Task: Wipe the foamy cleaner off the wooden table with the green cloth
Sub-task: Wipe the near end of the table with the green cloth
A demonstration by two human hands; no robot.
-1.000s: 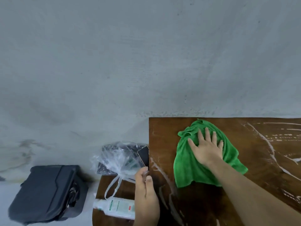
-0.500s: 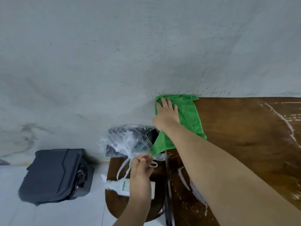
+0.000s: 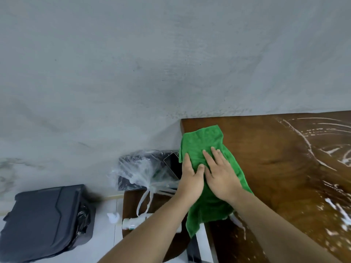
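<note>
The green cloth [image 3: 205, 147] lies along the left edge of the wooden table [image 3: 269, 152], its near end hanging over that edge. My right hand [image 3: 221, 177] presses flat on the cloth with straight fingers. My left hand [image 3: 190, 179] rests on the cloth's left side at the table edge, thumb against the right hand; its other fingers are hidden behind the edge. White foam streaks [image 3: 311, 149] cover the table's right part, and more foam [image 3: 336, 211] lies toward the near right.
A low round wooden stool [image 3: 133, 204] stands left of the table with a clear plastic bag [image 3: 140, 171], a dark phone [image 3: 173, 164] and a white bottle [image 3: 133, 223] on it. A dark grey lidded bin [image 3: 43, 221] stands on the floor at the left. A grey wall runs behind.
My right hand has drawn the cloth nearer along the table's left edge. My left hand has come up from over the stool onto the cloth beside the right hand.
</note>
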